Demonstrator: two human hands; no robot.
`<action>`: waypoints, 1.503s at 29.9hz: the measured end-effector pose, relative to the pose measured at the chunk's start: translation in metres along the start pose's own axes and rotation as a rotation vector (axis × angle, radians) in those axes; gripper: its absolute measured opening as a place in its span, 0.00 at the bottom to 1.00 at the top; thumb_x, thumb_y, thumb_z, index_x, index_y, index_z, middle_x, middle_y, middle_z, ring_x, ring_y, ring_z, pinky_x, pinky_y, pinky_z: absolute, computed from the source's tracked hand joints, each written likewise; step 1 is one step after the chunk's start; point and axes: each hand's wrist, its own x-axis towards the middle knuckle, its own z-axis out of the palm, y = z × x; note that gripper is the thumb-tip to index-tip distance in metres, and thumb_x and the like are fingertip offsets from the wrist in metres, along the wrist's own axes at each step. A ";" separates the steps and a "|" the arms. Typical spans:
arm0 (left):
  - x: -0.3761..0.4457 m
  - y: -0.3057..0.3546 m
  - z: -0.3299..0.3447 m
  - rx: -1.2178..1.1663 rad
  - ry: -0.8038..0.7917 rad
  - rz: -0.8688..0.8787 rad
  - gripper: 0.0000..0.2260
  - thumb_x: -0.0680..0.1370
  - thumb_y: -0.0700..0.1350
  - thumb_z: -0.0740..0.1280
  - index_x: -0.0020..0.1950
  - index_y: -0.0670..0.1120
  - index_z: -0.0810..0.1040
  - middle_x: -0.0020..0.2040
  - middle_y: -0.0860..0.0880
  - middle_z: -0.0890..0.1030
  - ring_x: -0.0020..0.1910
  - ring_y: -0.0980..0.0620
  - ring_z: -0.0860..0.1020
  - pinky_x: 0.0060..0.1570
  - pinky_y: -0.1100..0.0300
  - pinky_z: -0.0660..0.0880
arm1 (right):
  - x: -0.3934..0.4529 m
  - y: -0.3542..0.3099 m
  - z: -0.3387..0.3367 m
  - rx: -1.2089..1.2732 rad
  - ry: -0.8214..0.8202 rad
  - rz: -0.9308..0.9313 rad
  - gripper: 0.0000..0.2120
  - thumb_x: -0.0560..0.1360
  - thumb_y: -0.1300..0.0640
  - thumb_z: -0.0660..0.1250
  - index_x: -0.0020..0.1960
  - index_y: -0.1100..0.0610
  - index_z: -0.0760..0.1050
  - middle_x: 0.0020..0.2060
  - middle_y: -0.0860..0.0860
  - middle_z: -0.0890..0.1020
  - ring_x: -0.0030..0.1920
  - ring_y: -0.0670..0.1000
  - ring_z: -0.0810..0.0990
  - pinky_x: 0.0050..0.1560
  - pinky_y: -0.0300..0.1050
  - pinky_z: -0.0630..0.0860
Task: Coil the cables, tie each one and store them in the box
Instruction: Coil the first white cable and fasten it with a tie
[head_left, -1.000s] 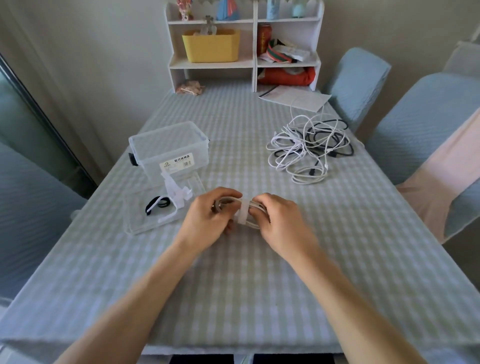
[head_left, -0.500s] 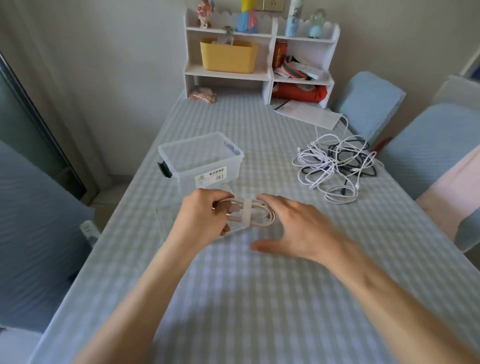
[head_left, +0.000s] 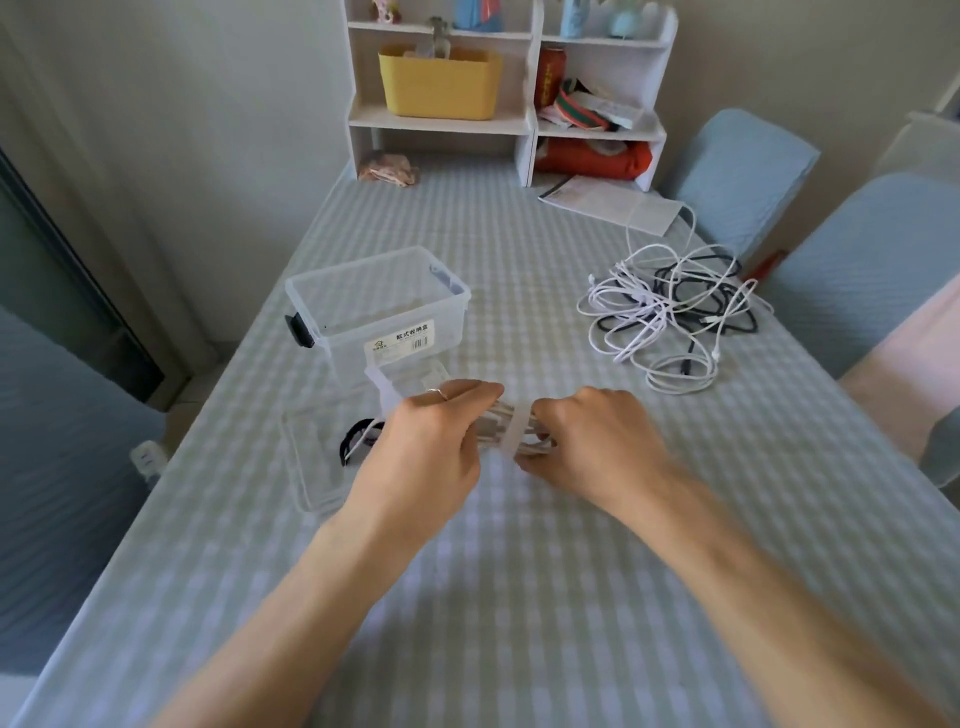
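I hold a coiled white cable (head_left: 493, 423) between both hands, just above the table's near middle. A white strap (head_left: 511, 434) wraps round the coil's middle. My left hand (head_left: 426, 452) grips the coil's left end. My right hand (head_left: 587, 441) grips its right end, fingers curled at the strap. The clear plastic box (head_left: 374, 306) stands open behind my left hand. Its clear lid (head_left: 311, 467) lies in front of it with black and white ties (head_left: 358, 439) on it. A tangle of white and black cables (head_left: 670, 312) lies at the right.
A white shelf unit (head_left: 519, 88) with a yellow bin (head_left: 439, 78) stands at the table's far end, a paper sheet (head_left: 613, 200) next to it. Blue-covered chairs (head_left: 857, 249) line the right side. The checked tablecloth (head_left: 519, 597) lies bare before me.
My right hand had let go and hung open beside the coil; it has come back and grips the coil's right end at the strap. The view has shifted.
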 end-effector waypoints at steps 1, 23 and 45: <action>0.000 0.001 0.003 0.016 -0.019 0.037 0.20 0.69 0.27 0.63 0.56 0.42 0.83 0.53 0.48 0.84 0.46 0.51 0.80 0.38 0.72 0.70 | -0.001 0.004 -0.002 -0.022 -0.032 -0.018 0.16 0.75 0.41 0.64 0.50 0.52 0.78 0.43 0.54 0.83 0.46 0.60 0.82 0.38 0.46 0.64; 0.004 0.025 0.019 -0.405 -0.272 -0.495 0.11 0.76 0.35 0.70 0.49 0.52 0.78 0.35 0.54 0.82 0.28 0.58 0.76 0.31 0.66 0.72 | -0.020 0.038 0.004 0.371 -0.106 0.016 0.15 0.71 0.49 0.68 0.35 0.51 0.62 0.37 0.50 0.77 0.39 0.56 0.73 0.37 0.46 0.63; -0.007 0.020 0.015 -0.552 -0.159 -0.661 0.07 0.73 0.35 0.73 0.49 0.44 0.82 0.35 0.50 0.83 0.30 0.52 0.77 0.36 0.55 0.81 | -0.020 0.038 0.013 0.881 -0.084 0.035 0.04 0.76 0.57 0.68 0.44 0.51 0.81 0.29 0.47 0.81 0.27 0.46 0.80 0.34 0.48 0.79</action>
